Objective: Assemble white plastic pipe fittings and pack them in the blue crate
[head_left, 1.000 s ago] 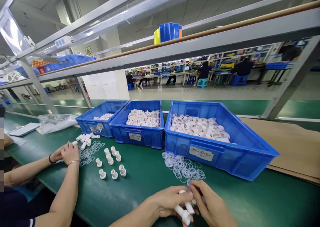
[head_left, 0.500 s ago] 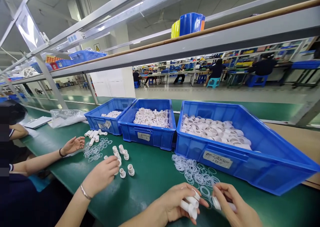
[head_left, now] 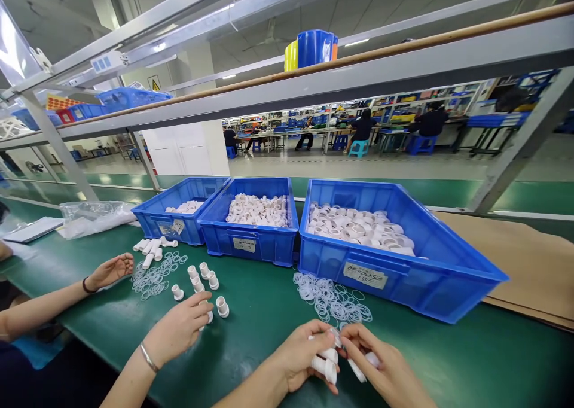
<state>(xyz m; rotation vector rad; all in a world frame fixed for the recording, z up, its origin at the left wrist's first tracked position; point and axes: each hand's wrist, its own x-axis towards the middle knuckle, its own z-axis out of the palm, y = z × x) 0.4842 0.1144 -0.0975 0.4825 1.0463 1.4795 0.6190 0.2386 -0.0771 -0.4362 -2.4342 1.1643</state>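
My left hand [head_left: 298, 355] is closed around several white plastic pipe fittings [head_left: 326, 369], their flanged ends pointing right. Against it, my right hand [head_left: 385, 366] pinches at a pale ring-shaped piece [head_left: 336, 337] near the left fingertips; the contact is partly hidden. More white plastic pieces [head_left: 357, 370] are tucked under the right fingers. Just beyond both hands, a pile of clear sealing rings [head_left: 329, 297] lies on the green table [head_left: 260, 300].
A co-worker's hands [head_left: 182, 325] are at left among upright white fittings [head_left: 222, 306] and more clear rings [head_left: 155, 276]. Blue bins [head_left: 394, 288] of white parts line the back. Cardboard [head_left: 520, 264] lies at right; a shelf rail [head_left: 287, 88] crosses above.
My right hand has moved left to meet my left hand, its fingertips now at the ring-shaped piece. The view has turned right. A co-worker's near hand has lowered towards the upright fittings.
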